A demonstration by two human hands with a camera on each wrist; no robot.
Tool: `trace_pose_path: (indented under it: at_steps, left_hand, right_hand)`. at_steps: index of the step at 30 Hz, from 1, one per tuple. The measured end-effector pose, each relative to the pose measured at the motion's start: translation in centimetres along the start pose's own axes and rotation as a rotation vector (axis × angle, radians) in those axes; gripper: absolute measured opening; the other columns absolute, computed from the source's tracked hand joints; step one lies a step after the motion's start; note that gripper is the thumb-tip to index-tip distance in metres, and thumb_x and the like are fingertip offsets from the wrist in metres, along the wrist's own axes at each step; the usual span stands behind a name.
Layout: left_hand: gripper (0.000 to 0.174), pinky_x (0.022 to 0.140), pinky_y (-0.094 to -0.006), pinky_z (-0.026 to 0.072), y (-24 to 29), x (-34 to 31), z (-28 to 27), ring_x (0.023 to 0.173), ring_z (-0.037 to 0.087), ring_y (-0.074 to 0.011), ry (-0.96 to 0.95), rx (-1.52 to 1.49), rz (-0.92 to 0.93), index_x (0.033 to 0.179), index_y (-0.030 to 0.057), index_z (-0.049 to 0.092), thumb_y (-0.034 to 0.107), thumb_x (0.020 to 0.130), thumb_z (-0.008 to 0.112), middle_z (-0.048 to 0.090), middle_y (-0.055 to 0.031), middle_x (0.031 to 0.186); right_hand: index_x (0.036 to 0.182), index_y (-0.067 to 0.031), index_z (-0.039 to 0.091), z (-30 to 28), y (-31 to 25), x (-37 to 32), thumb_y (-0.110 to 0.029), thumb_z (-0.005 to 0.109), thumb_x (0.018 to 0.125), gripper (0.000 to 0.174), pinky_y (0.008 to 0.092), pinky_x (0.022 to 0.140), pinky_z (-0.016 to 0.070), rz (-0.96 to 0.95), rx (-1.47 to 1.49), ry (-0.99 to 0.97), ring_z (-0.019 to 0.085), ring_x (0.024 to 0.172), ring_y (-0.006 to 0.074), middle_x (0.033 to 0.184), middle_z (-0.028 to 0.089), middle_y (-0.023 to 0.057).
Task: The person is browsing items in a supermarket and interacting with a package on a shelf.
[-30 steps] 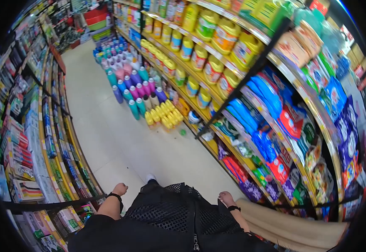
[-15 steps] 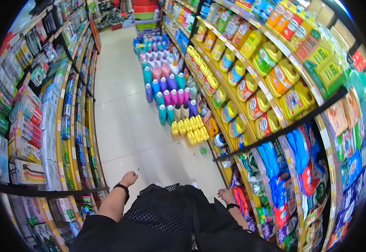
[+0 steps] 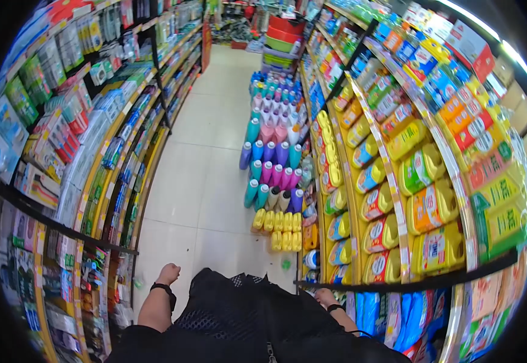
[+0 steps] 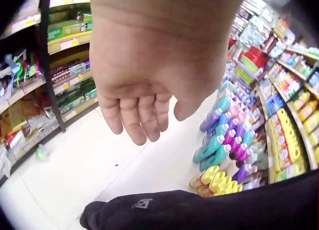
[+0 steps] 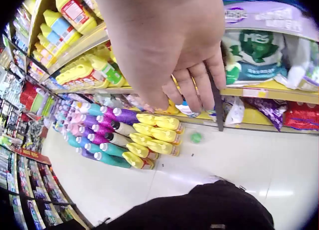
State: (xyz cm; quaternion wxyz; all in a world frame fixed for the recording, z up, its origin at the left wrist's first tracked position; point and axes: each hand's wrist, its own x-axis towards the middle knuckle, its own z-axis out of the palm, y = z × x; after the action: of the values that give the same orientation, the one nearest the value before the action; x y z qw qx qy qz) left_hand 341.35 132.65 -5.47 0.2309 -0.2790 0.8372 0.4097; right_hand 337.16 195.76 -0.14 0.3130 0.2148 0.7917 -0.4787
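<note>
Low at the person's left side hangs the left hand [image 3: 168,274], its fingers loosely bent and holding nothing in the left wrist view. On the other side the right hand [image 3: 325,297] hangs beside the dark jacket [image 3: 233,308], also with nothing in it; the right wrist view shows its fingers [image 5: 199,85] relaxed. Nearest to the right hand are the right shelves with yellow jugs [image 3: 433,209] and blue bags [image 3: 369,311] below them. Rows of coloured bottles [image 3: 266,175] stand on the floor ahead, with yellow-topped bottles [image 3: 278,221] at their near end.
Shelves of packaged goods [image 3: 109,145] line the left of the aisle. Pale floor tiles [image 3: 182,175] run between the two sides. Stacked red and green tubs [image 3: 281,36] stand at the far end. A small green object [image 3: 286,264] lies by the right shelf foot.
The head view has swung to the right and up the aisle, so the floor bottles now stand nearer its middle. Both hands stay low at the sides, holding nothing.
</note>
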Motion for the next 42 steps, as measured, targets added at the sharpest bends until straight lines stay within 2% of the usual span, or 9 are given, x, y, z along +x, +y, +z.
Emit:
trace_pose_path:
  at_steps: [6,16,21,26,27,30,31,34,42]
  left_hand:
    - [0.027,0.060,-0.0362,0.0461,1.0,-4.6,2.0,0.060,0.059,-0.0252,0.157,-0.136,-0.030,0.072,-0.0014,0.057,0.024,0.073,0.050,0.060,-0.0148,0.065]
    - [0.030,0.060,-0.0351,0.0478,-9.3,-6.6,-1.9,0.060,0.061,-0.0241,0.039,-0.254,-0.544,0.070,-0.0058,0.060,0.021,0.073,0.047,0.061,-0.0166,0.066]
    - [0.033,0.056,-0.0358,0.0472,-8.8,2.1,-7.6,0.057,0.059,-0.0255,0.165,-0.348,-0.277,0.071,-0.0079,0.058,0.023,0.074,0.049,0.060,-0.0171,0.063]
    - [0.032,0.061,-0.0373,0.0460,-3.4,9.6,-16.1,0.061,0.059,-0.0244,0.238,-0.172,-0.084,0.072,-0.0003,0.061,0.029,0.075,0.051,0.061,-0.0129,0.066]
    - [0.032,0.065,-0.0373,0.0456,-2.4,10.5,-17.2,0.065,0.059,-0.0255,0.243,-0.151,-0.057,0.074,0.0002,0.061,0.030,0.076,0.050,0.062,-0.0131,0.069]
    - [0.032,0.066,-0.0364,0.0453,3.4,9.9,-20.4,0.069,0.059,-0.0245,0.218,-0.078,-0.049,0.079,0.0000,0.062,0.031,0.076,0.052,0.062,-0.0133,0.071]
    - [0.034,0.067,-0.0365,0.0451,-3.9,17.1,-16.7,0.071,0.059,-0.0251,0.230,-0.083,0.029,0.078,-0.0004,0.062,0.032,0.077,0.052,0.062,-0.0140,0.071]
    - [0.033,0.065,-0.0420,0.0438,6.7,13.8,-20.3,0.071,0.057,-0.0328,0.274,0.045,0.130,0.085,-0.0023,0.057,0.029,0.082,0.046,0.058,-0.0218,0.076]
    - [0.030,0.055,-0.0385,0.0418,19.2,23.2,-20.6,0.061,0.053,-0.0262,0.166,-0.097,0.198,0.080,-0.0011,0.054,0.028,0.083,0.047,0.055,-0.0161,0.067]
  right_hand:
    - [0.083,0.0034,0.059,-2.8,-7.6,11.1,-0.016,0.052,0.075,0.022,0.0262,0.058,0.0466,-0.054,-0.416,-0.116,0.057,0.063,0.0165,0.072,0.059,0.0082]
    - [0.098,0.0064,0.056,11.0,-25.0,16.1,-0.018,0.053,0.078,0.032,0.0298,0.065,0.0480,-0.309,-0.622,-0.343,0.061,0.072,0.0206,0.085,0.062,0.0155]
    - [0.085,0.0041,0.060,13.0,-29.9,18.6,-0.020,0.054,0.076,0.026,0.0298,0.063,0.0470,-0.348,-0.589,-0.264,0.060,0.066,0.0192,0.073,0.062,0.0123]
    - [0.068,-0.0027,0.062,13.5,-30.6,22.3,-0.031,0.050,0.072,0.031,0.0364,0.064,0.0449,-0.485,-0.736,-0.155,0.058,0.065,0.0277,0.068,0.061,0.0142]
    - [0.070,-0.0022,0.062,13.5,-30.3,22.8,-0.032,0.051,0.072,0.031,0.0368,0.065,0.0452,-0.730,-0.871,-0.223,0.058,0.067,0.0285,0.069,0.061,0.0150]
    - [0.076,-0.0028,0.063,14.1,-28.2,24.9,-0.035,0.050,0.074,0.035,0.0364,0.068,0.0455,-0.484,-0.772,-0.213,0.059,0.073,0.0294,0.075,0.061,0.0174]
    - [0.078,-0.0030,0.063,14.1,-27.4,26.0,-0.038,0.048,0.075,0.038,0.0372,0.070,0.0452,-0.465,-0.803,-0.270,0.059,0.075,0.0297,0.076,0.062,0.0169]
    - [0.074,0.0031,0.062,14.1,-27.2,26.1,-0.027,0.058,0.071,0.030,0.0359,0.055,0.0445,-0.431,-0.672,-0.136,0.056,0.057,0.0235,0.068,0.061,0.0166]
    - [0.080,-0.0044,0.064,9.8,-28.1,35.7,-0.036,0.051,0.074,0.035,0.0327,0.066,0.0470,-0.118,-0.550,-0.134,0.061,0.069,0.0222,0.075,0.063,0.0123]
